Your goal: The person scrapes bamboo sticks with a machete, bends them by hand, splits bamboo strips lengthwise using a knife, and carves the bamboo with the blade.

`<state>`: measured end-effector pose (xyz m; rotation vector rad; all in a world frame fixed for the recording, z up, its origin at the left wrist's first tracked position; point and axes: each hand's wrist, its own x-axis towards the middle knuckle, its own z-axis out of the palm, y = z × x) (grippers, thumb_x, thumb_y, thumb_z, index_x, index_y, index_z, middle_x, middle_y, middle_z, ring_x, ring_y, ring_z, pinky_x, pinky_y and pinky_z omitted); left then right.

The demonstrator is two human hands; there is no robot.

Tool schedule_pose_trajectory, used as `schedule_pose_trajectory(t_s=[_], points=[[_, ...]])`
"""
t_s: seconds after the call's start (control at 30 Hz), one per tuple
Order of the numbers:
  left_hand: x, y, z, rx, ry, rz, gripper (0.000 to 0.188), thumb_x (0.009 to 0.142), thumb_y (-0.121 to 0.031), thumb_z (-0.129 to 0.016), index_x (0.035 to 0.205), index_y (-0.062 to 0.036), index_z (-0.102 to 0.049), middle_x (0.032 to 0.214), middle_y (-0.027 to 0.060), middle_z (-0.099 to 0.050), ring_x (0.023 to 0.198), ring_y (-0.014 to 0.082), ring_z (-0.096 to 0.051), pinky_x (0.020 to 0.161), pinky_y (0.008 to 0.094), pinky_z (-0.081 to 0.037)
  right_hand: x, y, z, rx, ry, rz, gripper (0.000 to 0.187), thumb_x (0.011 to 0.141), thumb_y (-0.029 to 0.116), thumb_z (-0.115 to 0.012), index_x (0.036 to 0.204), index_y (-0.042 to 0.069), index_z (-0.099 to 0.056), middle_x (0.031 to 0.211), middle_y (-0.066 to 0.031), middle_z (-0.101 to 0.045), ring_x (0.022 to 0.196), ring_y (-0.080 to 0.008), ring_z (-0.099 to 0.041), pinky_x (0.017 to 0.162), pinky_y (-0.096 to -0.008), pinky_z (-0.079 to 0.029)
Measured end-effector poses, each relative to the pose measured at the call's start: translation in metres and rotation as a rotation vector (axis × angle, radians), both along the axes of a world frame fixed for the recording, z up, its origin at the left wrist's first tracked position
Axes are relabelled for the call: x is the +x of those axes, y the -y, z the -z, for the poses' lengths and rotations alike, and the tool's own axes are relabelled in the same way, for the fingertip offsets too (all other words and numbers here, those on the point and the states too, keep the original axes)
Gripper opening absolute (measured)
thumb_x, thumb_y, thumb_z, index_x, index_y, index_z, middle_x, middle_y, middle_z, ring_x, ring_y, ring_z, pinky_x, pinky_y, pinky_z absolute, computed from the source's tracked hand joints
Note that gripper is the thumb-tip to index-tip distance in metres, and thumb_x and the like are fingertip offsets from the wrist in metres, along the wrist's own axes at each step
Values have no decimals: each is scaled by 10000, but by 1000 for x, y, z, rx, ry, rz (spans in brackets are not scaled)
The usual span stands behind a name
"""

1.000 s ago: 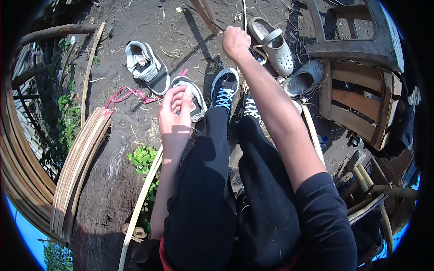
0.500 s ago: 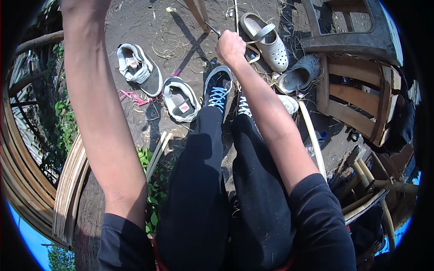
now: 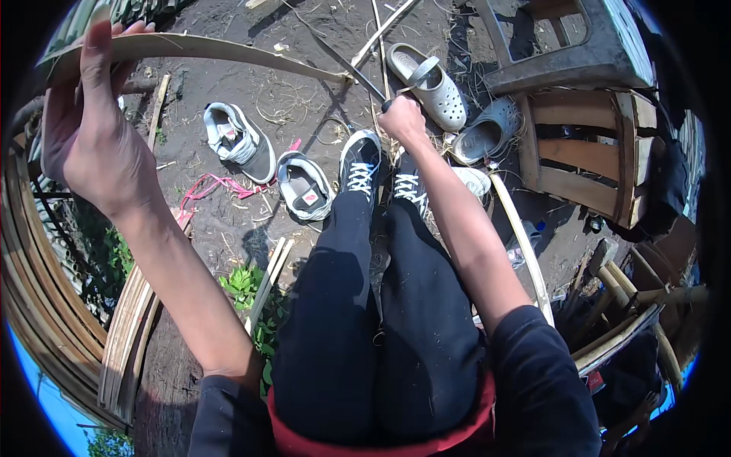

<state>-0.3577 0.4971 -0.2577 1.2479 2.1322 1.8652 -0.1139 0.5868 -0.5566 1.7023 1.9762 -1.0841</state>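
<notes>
My left hand (image 3: 99,145) is raised at the far left, its thumb on the near side of a long flat bamboo strip (image 3: 221,52) and its fingers behind. From there the strip runs right to the middle, where it meets a knife blade (image 3: 335,55). My right hand (image 3: 403,120) is wrapped round the knife's dark handle, beyond my shoes. The long, narrow blade points away and to the left. A thin pale strip (image 3: 390,29) slants off from the spot where blade and bamboo meet. Whether the blade is inside the bamboo is too small to tell.
Sneakers (image 3: 304,186) and grey clogs (image 3: 432,91) lie on the dirt around my feet. A plastic stool (image 3: 563,72) and a wooden crate (image 3: 579,152) stand at the right. Bundled bamboo strips (image 3: 126,343) curve along the left, beside pink string (image 3: 217,183).
My left hand has come down into view with the bamboo strip in it. My right hand has moved slightly nearer, and more of the knife blade shows.
</notes>
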Motion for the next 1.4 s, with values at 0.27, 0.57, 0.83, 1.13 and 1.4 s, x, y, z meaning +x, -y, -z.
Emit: schedule_pose_trajectory(t_s=[0.27, 0.57, 0.83, 1.13, 1.4], points=[[85, 86, -123, -53, 179, 80, 103, 941, -1, -669, 1040, 25, -677, 947, 89, -700, 896, 220, -713, 870, 351, -575, 49, 49, -99, 37, 89, -227, 276, 818, 193, -696, 1035, 27, -739, 1103, -203, -714, 1064, -342, -696, 905, -418, -564], [122, 73, -282, 430, -16, 215, 281, 1046, -282, -541, 1068, -3, -561, 938, 146, -669, 809, 235, -689, 793, 312, -543, 119, 90, -260, 6, -181, -23, 415, 743, 217, -725, 1052, -59, -707, 1127, -288, -678, 1085, -402, -663, 944, -455, -534], [178, 55, -407, 385, 247, 750, 511, 1014, -539, -511, 792, -80, -471, 588, -48, -276, 505, 69, -263, 480, 250, -204, 194, 140, -432, 289, -451, 254, 342, 781, 290, -711, 761, -51, -689, 711, -204, -688, 703, -317, -707, 687, -411, -533], [212, 55, -470, 481, 9, 586, 560, 1017, -547, -506, 622, -192, -328, 494, -78, -304, 367, 36, -281, 353, 245, -194, 142, 191, -541, 443, -1098, 350, 296, 887, 228, -669, 770, -38, -613, 597, -133, -622, 536, -239, -632, 541, -379, -475], [221, 38, -559, 560, -424, 459, 545, 1016, -548, -507, 636, -178, -380, 501, -77, -303, 385, 38, -275, 367, 243, -214, 19, 191, -424, 155, -488, 76, 352, 795, 244, -720, 975, -58, -724, 1064, -285, -697, 1037, -421, -680, 917, -470, -539]])
